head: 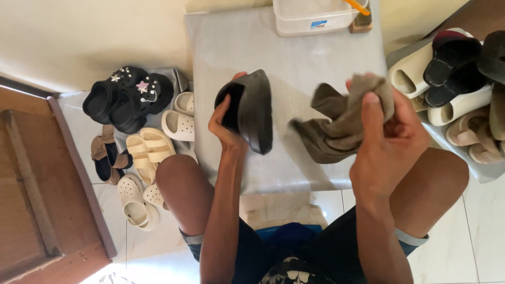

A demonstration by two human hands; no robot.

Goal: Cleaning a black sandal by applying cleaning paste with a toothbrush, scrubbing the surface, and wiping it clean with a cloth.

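Observation:
My left hand [225, 125] grips a black slide sandal [252, 110], holding it on its side above the grey cloth-covered table [294, 58]. My right hand [386, 134] is closed around a bunched olive-brown rag [339, 123], which hangs down to the left of the hand, close to the sandal but apart from it. My bare knees sit either side of the table's near edge.
A white plastic tub [310, 16] and a brush [362, 21] stand at the table's far edge. On the floor at left lie black clogs [129, 97] and several cream sandals [150, 150]; more footwear [457, 79] is piled at right. A wooden door [37, 194] is at far left.

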